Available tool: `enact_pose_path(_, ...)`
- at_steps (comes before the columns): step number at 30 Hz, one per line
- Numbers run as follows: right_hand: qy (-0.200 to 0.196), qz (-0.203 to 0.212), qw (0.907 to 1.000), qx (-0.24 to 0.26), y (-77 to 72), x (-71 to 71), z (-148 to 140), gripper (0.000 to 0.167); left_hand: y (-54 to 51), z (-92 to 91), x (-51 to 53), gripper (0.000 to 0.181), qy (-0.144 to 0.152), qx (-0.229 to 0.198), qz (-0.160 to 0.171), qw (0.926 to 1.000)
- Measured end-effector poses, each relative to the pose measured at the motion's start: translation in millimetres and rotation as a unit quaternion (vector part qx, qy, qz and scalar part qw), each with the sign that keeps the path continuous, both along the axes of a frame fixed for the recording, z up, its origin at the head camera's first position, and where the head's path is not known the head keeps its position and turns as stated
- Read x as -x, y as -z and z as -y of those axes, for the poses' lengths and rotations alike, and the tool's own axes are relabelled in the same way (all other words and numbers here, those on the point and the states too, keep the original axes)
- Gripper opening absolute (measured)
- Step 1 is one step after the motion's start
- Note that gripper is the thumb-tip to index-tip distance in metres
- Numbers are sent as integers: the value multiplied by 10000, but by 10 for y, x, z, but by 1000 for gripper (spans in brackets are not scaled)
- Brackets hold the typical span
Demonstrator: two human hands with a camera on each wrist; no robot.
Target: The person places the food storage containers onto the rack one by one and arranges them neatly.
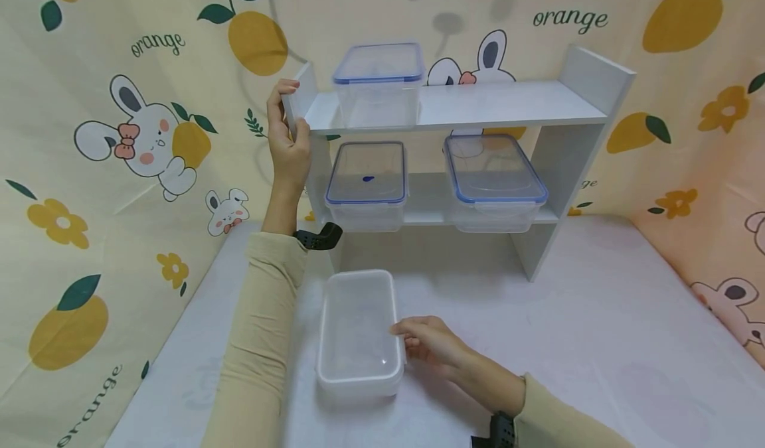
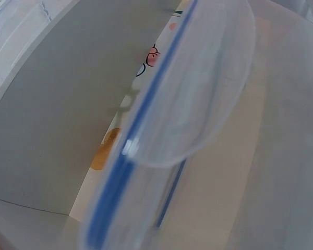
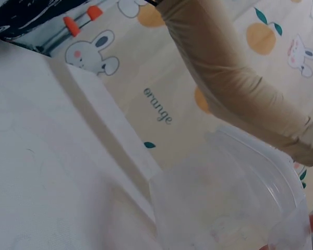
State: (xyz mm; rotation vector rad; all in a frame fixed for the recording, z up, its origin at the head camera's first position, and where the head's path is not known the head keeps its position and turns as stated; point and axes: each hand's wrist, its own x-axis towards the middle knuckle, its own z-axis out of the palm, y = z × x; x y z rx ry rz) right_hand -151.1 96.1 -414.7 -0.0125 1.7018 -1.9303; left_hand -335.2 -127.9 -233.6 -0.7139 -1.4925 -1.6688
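Note:
My left hand (image 1: 289, 133) grips the upper left side panel of a white shelf unit (image 1: 496, 106), thumb in front and fingers at the panel's outer edge. Low on the white tabletop, my right hand (image 1: 435, 343) pinches the right edge of a clear plastic food container (image 1: 358, 328) with a pale rim. Whether a lid covers this container I cannot tell. The same see-through container (image 3: 214, 203) fills the lower right of the right wrist view; a fingertip shows beside it. A blue-edged container (image 2: 107, 208) looms large and blurred in the left wrist view.
On the top shelf sits a blue-rimmed lidded container (image 1: 379, 96). Two more stand one level down, a left container (image 1: 366, 216) with a blue mark and a right container (image 1: 496, 214). Patterned cloth (image 1: 149, 235) hangs behind and along both sides of the tabletop (image 1: 538, 342).

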Motion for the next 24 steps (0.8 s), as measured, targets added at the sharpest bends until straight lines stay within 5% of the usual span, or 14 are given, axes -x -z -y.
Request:
enact_pose_path(6, -58, -1, 10000, -5, -35, -39, -52, 40, -30, -24, -48, 42, -67, -19, 136, 9999)
enact_pose_path(15, -160, -100, 9998, 3, -81, -58, -130, 38, -119, -82, -274, 40, -72, 1, 180, 9998)
enact_pose_path(24, -363, -247, 9989, 186, -166, -36, -237, 16, -84, -56, -181, 41, -87, 7, 111, 9999)
